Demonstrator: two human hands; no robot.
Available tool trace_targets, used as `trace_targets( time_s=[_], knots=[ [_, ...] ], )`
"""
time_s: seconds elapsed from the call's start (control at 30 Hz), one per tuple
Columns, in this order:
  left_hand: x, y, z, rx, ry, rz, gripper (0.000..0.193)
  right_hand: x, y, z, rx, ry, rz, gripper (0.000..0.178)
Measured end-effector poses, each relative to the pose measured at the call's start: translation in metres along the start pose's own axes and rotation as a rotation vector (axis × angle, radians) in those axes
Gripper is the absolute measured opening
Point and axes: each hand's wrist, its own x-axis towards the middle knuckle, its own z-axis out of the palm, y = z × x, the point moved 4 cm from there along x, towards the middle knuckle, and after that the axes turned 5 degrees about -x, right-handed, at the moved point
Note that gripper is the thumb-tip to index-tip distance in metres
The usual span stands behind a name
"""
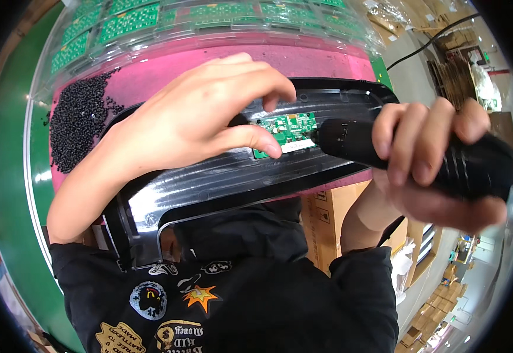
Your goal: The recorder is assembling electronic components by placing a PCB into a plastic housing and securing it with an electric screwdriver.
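Observation:
A small green circuit board (294,123) with a white label strip lies in a long, shiny black plastic housing (221,187). My left hand (203,109) arches over the housing from the left, thumb and fingers spread apart. Its thumb tip is at the board's near left edge; whether it presses on it I cannot tell. My right hand (430,147) is wrapped around a thick black electric screwdriver (350,140). The tool lies almost level in view, its narrow front end at the board's right edge. Its tip is hidden from sight.
The housing rests on a pink mat (168,62). A heap of small black screws (77,120) spreads at the mat's left. Clear plastic trays (209,32) with green boards line the far side. Cardboard boxes (341,215) stand below the near right edge, and a black cable (433,40) runs at upper right.

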Motion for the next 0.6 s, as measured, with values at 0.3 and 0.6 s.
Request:
trace_targets(
  time_s=[0.3,0.6],
  knots=[
    [-0.003,-0.006,-0.008,-0.051,0.087,-0.151,0.027,-0.022,0.018,-0.034,-0.079,0.257,0.141,0.072],
    [-0.001,-0.005,-0.008,-0.056,0.209,-0.148,0.015,-0.027,0.027,-0.037,-0.128,0.369,0.211,0.071]
  ],
)
